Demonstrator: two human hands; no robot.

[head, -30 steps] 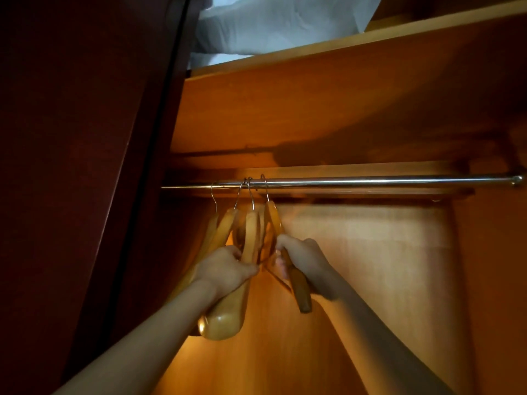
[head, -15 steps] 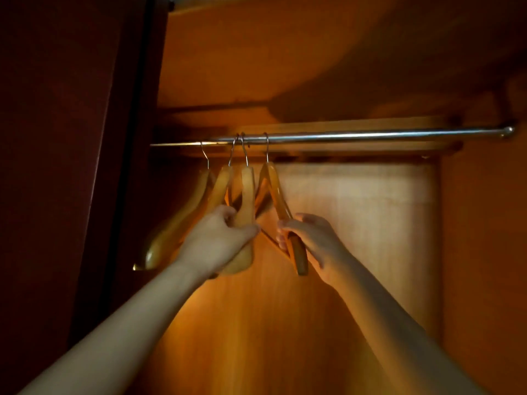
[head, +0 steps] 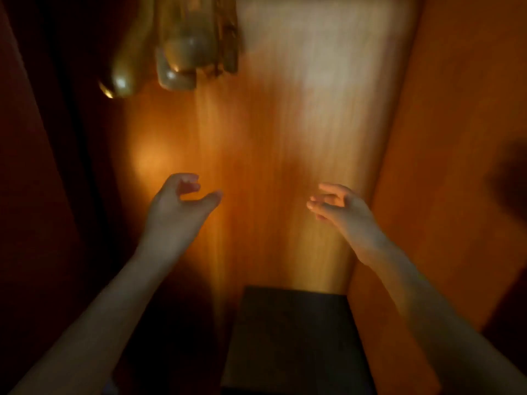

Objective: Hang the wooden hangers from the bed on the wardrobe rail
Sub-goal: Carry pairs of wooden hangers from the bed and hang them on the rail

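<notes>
- Writing: no brand, label or text can be read on any surface; the frame is blurred and dimly lit.
- Left hand [head: 178, 205]: raised inside the wardrobe, left of centre. The fingers are loosely curled and the thumb stands apart from them, so the hand is partly open. It holds nothing and touches nothing.
- Right hand [head: 338, 205]: raised at about the same height, right of centre, well apart from the left hand. The fingers are loosely bent and spread, partly open. It holds nothing and touches nothing.
- Dark box [head: 293, 337]: a flat-topped black block low in the wardrobe, against the right side wall [head: 445, 166], below and between the two forearms. Its type cannot be told.
- Back panel [head: 285, 124]: orange-brown wood grain, lit pale towards the top, behind both hands.
- Wooden hangers [head: 182, 52]: several hang bunched at the top edge of the view, near the wardrobe's left side. Only their lower ends show; the hooks and rail are out of frame. They are well above both hands and clear of them.
</notes>
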